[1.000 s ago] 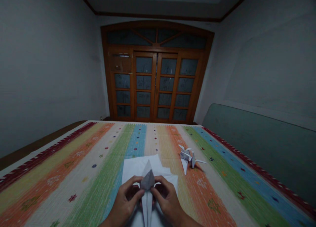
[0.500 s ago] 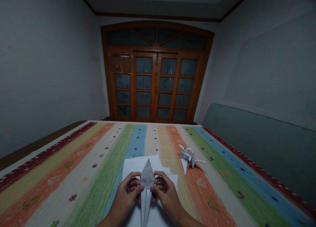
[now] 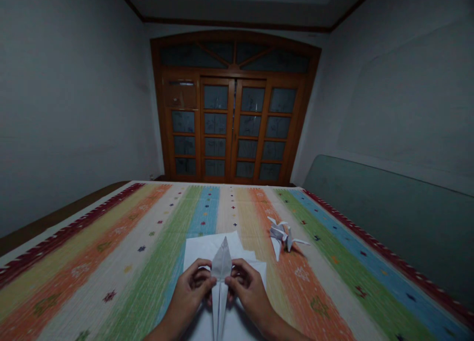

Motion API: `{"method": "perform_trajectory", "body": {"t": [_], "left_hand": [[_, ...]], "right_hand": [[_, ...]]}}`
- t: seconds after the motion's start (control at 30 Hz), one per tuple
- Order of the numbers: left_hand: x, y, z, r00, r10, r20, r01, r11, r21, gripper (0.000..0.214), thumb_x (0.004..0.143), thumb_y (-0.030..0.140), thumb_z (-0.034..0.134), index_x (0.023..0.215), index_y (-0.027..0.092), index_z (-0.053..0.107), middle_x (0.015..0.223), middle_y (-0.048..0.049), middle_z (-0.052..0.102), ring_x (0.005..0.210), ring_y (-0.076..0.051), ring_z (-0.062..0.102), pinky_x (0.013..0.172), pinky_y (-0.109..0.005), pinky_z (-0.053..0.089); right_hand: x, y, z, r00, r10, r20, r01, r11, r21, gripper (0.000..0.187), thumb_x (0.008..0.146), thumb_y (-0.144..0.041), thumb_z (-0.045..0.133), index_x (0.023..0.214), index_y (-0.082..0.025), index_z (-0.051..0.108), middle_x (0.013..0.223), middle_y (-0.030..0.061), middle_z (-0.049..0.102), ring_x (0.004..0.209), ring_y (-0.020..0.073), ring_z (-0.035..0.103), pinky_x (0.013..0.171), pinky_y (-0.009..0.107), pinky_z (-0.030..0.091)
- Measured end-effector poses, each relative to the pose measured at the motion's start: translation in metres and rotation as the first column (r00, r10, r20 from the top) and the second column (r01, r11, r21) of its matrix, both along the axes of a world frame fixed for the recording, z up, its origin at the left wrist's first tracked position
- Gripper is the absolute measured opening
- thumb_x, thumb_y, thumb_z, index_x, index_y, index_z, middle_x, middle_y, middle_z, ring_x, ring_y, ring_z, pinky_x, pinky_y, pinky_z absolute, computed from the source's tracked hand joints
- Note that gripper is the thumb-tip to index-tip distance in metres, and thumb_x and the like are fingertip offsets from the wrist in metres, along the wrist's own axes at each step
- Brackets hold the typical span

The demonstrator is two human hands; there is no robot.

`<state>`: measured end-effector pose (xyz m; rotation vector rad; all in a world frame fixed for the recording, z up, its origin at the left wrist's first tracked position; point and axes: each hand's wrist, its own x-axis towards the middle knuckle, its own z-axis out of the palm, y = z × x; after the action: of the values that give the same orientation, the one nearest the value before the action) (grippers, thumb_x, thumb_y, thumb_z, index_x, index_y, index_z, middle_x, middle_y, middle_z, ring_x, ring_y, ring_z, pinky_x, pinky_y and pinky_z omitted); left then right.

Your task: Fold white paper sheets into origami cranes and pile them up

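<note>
So, head view: my left hand [image 3: 193, 285] and right hand [image 3: 250, 286] were both pinching the sides of a long, pointed grey-and-white folded-paper piece [image 3: 221, 266], its grey tip aimed away from me. It was over some flat white paper sheets [image 3: 196, 248] on the desk's striped multicolour cloth [image 3: 148, 272]. Some grey-and-white origami with spiky points [image 3: 277, 234] sat off to the right, apart from my hands; couldn't tell how many pieces.

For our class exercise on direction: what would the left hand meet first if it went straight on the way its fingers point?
The left hand would first meet the folded paper it holds; beyond that, probably the right hand, though depth is hard to judge.
</note>
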<state>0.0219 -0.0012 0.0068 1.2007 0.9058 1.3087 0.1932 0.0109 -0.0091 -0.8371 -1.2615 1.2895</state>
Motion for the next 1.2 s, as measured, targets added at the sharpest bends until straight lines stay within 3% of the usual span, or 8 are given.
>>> {"method": "perform_trajectory", "body": {"t": [0.27,0.53,0.7,0.83,1.03,1.2], "left_hand": [[-0.001,-0.003,0.006,1.0,-0.009,0.004,0.009,1.0,0.028,0.061,0.076,0.057,0.087,0.117,0.023,0.059,0.062,0.0049,0.068,0.045,-0.015,0.063,0.046,-0.023,0.051],[-0.001,-0.003,0.004,0.998,-0.033,-0.05,0.037,0.997,0.073,0.05,0.081,0.063,0.081,0.101,0.019,0.066,0.065,-0.0004,0.071,0.046,-0.016,0.063,0.046,-0.024,0.053],[-0.001,-0.003,0.0,0.998,-0.032,-0.058,0.037,0.994,0.098,0.044,0.085,0.06,0.079,0.098,0.02,0.066,0.071,0.0006,0.068,0.052,-0.017,0.065,0.047,-0.024,0.054],[-0.001,-0.005,0.002,0.992,0.015,-0.126,0.001,0.992,0.127,0.041,0.083,0.057,0.081,0.087,0.019,0.066,0.077,-0.0001,0.066,0.057,-0.015,0.064,0.05,-0.022,0.052],[0.001,-0.006,0.006,0.963,0.085,-0.254,-0.051,0.989,0.137,0.035,0.083,0.05,0.08,0.084,0.019,0.065,0.061,0.005,0.055,0.052,-0.014,0.053,0.05,-0.021,0.042],[0.003,-0.006,0.007,0.958,0.084,-0.274,-0.047,0.989,0.139,0.035,0.082,0.051,0.079,0.083,0.02,0.064,0.06,0.0061,0.052,0.05,-0.013,0.048,0.049,-0.021,0.035]], "right_hand": [[0.0,-0.001,0.002,1.0,-0.016,0.006,0.016,1.0,0.008,0.055,0.072,-0.064,0.086,0.096,-0.018,0.07,0.07,-0.0021,0.065,0.049,0.0135,0.061,0.045,0.023,0.051],[0.0,-0.006,0.01,0.999,-0.03,0.03,0.029,0.999,0.029,0.044,0.077,-0.059,0.083,0.093,-0.019,0.071,0.066,-0.0005,0.067,0.051,0.0157,0.062,0.049,0.025,0.05],[0.001,-0.004,0.01,0.988,-0.129,0.083,0.121,0.988,0.094,0.043,0.075,-0.057,0.086,0.082,-0.018,0.071,0.068,-0.0012,0.062,0.052,0.0139,0.059,0.049,0.023,0.046],[0.0,-0.004,0.008,0.993,-0.098,0.067,0.094,0.994,0.058,0.048,0.075,-0.063,0.084,0.084,-0.017,0.07,0.063,-0.0021,0.059,0.051,0.0134,0.056,0.048,0.023,0.045],[-0.003,-0.003,0.003,0.994,-0.108,0.005,0.108,0.994,-0.008,0.061,0.064,-0.069,0.088,0.092,-0.018,0.071,0.069,0.0003,0.064,0.054,0.0159,0.059,0.047,0.026,0.051],[-0.003,-0.003,0.001,0.996,-0.091,-0.02,0.09,0.995,-0.041,0.065,0.059,-0.069,0.09,0.095,-0.019,0.071,0.072,0.0007,0.065,0.056,0.0161,0.06,0.049,0.027,0.053]]}}
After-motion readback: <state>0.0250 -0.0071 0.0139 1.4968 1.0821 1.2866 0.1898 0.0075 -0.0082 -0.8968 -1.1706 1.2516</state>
